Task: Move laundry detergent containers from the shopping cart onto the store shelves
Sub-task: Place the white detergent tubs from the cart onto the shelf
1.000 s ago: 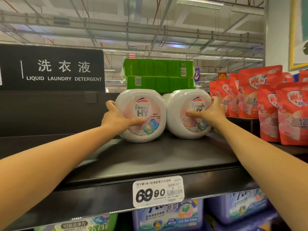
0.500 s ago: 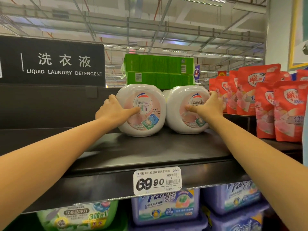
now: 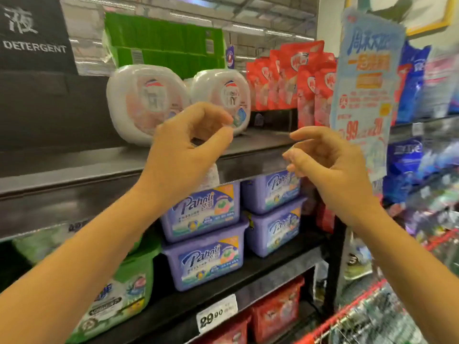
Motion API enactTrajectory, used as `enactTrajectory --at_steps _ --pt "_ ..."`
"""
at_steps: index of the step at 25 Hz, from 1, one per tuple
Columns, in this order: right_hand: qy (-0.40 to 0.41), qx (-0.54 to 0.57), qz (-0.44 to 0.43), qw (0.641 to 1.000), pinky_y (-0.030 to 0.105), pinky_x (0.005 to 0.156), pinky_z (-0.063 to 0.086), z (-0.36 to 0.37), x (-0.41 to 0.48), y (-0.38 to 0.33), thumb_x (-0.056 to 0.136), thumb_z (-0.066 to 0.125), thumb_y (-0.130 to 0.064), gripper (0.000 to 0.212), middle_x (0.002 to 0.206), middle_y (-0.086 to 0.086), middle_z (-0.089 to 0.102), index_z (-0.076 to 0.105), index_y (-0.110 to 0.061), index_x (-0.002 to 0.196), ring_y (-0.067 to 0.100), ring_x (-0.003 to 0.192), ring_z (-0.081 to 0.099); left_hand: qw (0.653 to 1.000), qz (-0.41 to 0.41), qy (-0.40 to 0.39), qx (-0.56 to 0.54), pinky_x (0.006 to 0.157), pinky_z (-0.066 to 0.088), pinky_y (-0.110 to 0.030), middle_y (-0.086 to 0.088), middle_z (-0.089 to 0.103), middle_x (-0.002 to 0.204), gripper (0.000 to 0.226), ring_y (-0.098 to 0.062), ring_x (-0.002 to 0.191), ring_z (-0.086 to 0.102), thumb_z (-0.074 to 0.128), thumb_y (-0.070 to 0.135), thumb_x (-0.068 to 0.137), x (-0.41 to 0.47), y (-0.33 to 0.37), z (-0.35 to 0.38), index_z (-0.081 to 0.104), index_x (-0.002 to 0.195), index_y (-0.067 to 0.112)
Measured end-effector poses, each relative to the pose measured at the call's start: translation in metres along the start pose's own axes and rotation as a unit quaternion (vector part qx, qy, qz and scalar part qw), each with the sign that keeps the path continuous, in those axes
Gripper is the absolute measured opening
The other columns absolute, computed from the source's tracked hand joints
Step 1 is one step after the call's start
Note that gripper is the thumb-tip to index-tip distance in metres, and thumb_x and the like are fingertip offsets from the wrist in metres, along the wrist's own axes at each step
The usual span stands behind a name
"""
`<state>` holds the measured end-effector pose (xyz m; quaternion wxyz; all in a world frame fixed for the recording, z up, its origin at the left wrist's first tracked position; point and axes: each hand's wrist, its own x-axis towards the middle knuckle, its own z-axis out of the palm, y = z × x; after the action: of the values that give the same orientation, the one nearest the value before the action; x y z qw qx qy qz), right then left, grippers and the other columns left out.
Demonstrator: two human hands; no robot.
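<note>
Two white round detergent tubs stand side by side on the black top shelf point(image 3: 74, 167): the left tub point(image 3: 141, 103) and the right tub point(image 3: 221, 95). My left hand point(image 3: 188, 150) hovers in front of the shelf edge, fingers loosely curled, holding nothing and clear of the tubs. My right hand point(image 3: 327, 160) floats to the right of it, fingers relaxed and empty. A red-edged shopping cart point(image 3: 367, 316) shows at the bottom right.
Red pouches point(image 3: 293, 78) fill the top shelf right of the tubs, green boxes point(image 3: 164, 40) stand behind. Purple tubs point(image 3: 206, 259) and a green pack point(image 3: 119, 294) sit on the shelf below. A blue promo sign point(image 3: 365, 90) hangs at right.
Both hands have let go of the two white tubs and pulled back toward me. The view has swung right and down, bringing lower shelves and the cart into sight.
</note>
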<state>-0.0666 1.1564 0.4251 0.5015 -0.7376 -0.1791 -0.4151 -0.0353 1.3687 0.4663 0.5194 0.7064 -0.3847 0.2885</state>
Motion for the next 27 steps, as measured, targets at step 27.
enactTrajectory --at_steps 27 --pt "0.073 -0.193 0.774 0.599 0.026 0.063 0.041 -0.281 -0.438 0.239 0.084 0.069 -0.01 0.03 0.091 0.012 0.062 0.054 -0.008 0.11 0.021 0.078 0.055 0.601 -0.309 -0.734 -0.067 0.067 0.044 -0.028 -0.017 0.059 0.12 0.041 -0.023 0.099 0.056 0.062 0.013 0.092 -0.304 -0.11 0.56 0.053 0.131 0.006"
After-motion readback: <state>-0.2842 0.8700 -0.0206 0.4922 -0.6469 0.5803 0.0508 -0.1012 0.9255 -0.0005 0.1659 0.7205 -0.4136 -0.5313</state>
